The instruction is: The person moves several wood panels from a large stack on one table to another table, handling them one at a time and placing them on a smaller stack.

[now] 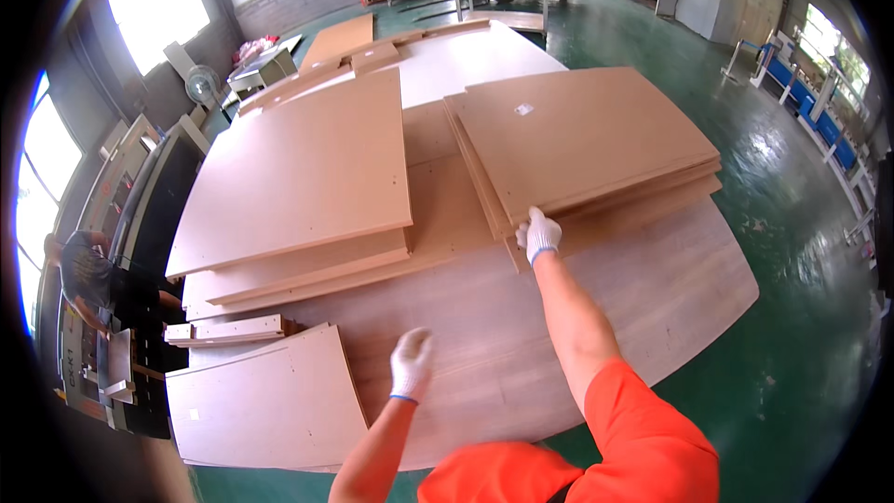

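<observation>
Nearest the camera, above an orange sleeve, the person's left hand in a white work glove hovers over the bare brown sheet that covers the worktop, its grip loose and partly open, holding nothing. Just beyond, the gloved right hand reaches out on a straight arm to the near corner of a stack of fibreboard panels, fingers curled down over the edge of the topmost boards; whether they have closed fully on a panel cannot be told from this angle. The panels look stiff, flat and wide, probably heavy for one hand and likely to sag or slide off the pile, so the sound hold would be along an edge near a corner with the second hand under the opposite side. A second stack of panels lies just beside it to the left, with a pale board and short strips nearer the worktop's left edge. Farther left a co-worker bends at a machine. Beyond, more boards run toward a green floor, a fan and bright windows.
</observation>
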`<move>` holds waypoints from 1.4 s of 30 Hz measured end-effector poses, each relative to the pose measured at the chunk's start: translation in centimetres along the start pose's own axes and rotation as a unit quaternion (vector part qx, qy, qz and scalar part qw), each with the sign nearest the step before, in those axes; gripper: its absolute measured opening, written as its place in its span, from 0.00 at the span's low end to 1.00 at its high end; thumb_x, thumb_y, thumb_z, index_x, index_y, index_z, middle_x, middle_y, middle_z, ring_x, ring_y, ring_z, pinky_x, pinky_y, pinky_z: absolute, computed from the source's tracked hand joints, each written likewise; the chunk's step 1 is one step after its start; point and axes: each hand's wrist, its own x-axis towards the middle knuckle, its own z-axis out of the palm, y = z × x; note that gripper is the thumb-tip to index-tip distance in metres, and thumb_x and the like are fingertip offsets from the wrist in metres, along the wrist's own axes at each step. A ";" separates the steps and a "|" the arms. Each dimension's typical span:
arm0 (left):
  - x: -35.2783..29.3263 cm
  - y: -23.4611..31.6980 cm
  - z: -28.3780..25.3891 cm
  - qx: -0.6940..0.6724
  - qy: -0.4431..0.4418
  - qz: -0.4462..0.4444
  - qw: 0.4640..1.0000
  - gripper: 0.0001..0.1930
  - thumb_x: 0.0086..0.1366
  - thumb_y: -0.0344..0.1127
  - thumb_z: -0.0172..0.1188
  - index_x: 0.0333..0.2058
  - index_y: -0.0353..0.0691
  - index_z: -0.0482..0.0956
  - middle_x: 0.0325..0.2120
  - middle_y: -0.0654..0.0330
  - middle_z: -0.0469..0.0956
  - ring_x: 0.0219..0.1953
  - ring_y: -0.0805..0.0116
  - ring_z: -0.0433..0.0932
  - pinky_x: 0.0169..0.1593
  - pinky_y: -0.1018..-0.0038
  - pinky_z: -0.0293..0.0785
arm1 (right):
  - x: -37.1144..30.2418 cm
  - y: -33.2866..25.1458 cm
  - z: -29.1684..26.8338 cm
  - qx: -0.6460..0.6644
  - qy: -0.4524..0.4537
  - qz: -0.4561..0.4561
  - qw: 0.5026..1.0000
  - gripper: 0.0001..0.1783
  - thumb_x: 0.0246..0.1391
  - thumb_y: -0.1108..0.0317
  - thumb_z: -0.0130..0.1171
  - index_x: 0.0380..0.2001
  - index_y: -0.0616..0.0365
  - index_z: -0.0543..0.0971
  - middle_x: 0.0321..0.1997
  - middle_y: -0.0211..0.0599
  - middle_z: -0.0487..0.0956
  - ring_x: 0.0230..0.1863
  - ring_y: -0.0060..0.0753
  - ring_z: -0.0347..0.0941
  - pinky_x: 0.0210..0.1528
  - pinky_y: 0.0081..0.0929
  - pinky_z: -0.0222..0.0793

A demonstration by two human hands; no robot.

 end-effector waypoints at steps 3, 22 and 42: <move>-1.4 3.0 9.3 -0.108 -0.089 -0.025 0.990 0.15 0.67 0.34 0.64 0.48 0.30 0.80 0.42 0.57 0.83 0.45 0.70 0.80 0.51 0.75 0.75 | -0.9 -1.4 -7.8 0.014 -0.032 -0.043 0.998 0.14 0.58 0.62 0.62 0.25 0.61 0.75 0.17 0.38 0.75 0.12 0.32 0.70 0.13 0.29 0.62; 3.3 7.9 24.5 -0.256 -0.215 -0.296 0.895 0.32 0.66 0.54 0.63 0.58 0.35 0.71 0.43 0.55 0.80 0.40 0.62 0.81 0.39 0.69 0.76 | -2.0 -1.6 -26.2 -0.064 -0.005 -0.071 0.995 0.26 0.61 0.54 0.60 0.53 0.64 0.76 0.47 0.46 0.81 0.46 0.46 0.80 0.41 0.46 0.78; -16.9 6.0 -0.8 -0.283 0.106 -0.357 0.884 0.24 0.74 0.49 0.55 0.48 0.29 0.77 0.44 0.52 0.81 0.44 0.60 0.80 0.49 0.62 0.79 | 0.9 -24.0 -36.7 -0.752 0.223 -0.234 0.575 0.48 0.56 0.28 0.49 0.58 0.65 0.74 0.64 0.60 0.71 0.65 0.56 0.68 0.66 0.48 0.63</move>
